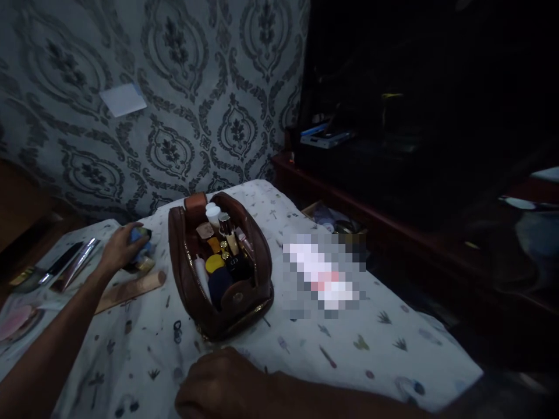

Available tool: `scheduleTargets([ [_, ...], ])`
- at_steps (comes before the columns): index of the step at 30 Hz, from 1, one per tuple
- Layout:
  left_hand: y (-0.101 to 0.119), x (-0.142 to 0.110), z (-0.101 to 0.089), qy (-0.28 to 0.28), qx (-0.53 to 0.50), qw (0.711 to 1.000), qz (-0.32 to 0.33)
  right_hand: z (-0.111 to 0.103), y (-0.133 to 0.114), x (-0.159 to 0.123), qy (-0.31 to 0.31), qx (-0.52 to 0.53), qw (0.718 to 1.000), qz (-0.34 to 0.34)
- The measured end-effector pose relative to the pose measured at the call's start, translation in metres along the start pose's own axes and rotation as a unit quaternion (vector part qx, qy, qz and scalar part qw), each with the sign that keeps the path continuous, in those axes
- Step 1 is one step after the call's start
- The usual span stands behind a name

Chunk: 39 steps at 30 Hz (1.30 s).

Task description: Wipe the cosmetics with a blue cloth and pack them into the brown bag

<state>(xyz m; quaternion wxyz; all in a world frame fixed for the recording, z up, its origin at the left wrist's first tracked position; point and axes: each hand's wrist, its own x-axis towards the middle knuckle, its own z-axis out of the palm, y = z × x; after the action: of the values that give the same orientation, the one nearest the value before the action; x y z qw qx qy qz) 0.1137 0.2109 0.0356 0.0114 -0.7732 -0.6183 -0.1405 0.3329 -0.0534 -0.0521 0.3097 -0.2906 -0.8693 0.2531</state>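
Note:
A brown leather toiletry bag [183, 279] stands unzipped on the patterned white cloth, packed with several cosmetics. Among them show a white-capped bottle [213, 214], a bottle with a shiny cap [225, 224] and a yellow round lid [214, 264]. To the left of the bag, my left hand [119, 247] has its fingers closed around a small blue container [140, 240] with a dark end. Just below that hand lies a beige tube [135, 288]. My right hand [220, 381] rests on the cloth in front of the bag, fingers curled, with nothing visible in it.
At the left lie a slim glossy tube [78, 262], a dark brush-like stick [61, 263] and a pink round compact [20, 322]. A blurred-out pale item [321, 270] is right of the bag. Patterned wallpaper [174, 87] rises behind; a dark red ledge [349, 203] runs along the right.

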Motion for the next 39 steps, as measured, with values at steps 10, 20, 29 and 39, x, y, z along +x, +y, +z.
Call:
scheduleTargets([
  [10,0.029,-0.166,-0.046,-0.005,-0.219,0.971,0.100,-0.010,-0.022,0.022,0.063,0.443,0.859,0.250],
  [20,0.051,-0.224,-0.019,0.084,-0.307,0.925,0.206,0.025,-0.027,0.052,0.192,0.655,0.671,0.288],
  [29,0.048,-0.228,-0.024,0.055,-0.436,0.897,0.043,0.033,-0.023,0.054,0.153,0.710,0.626,0.284],
  [39,0.040,-0.246,-0.008,0.069,-0.341,0.931,0.112,0.038,-0.024,0.057,0.235,0.682,0.641,0.263],
])
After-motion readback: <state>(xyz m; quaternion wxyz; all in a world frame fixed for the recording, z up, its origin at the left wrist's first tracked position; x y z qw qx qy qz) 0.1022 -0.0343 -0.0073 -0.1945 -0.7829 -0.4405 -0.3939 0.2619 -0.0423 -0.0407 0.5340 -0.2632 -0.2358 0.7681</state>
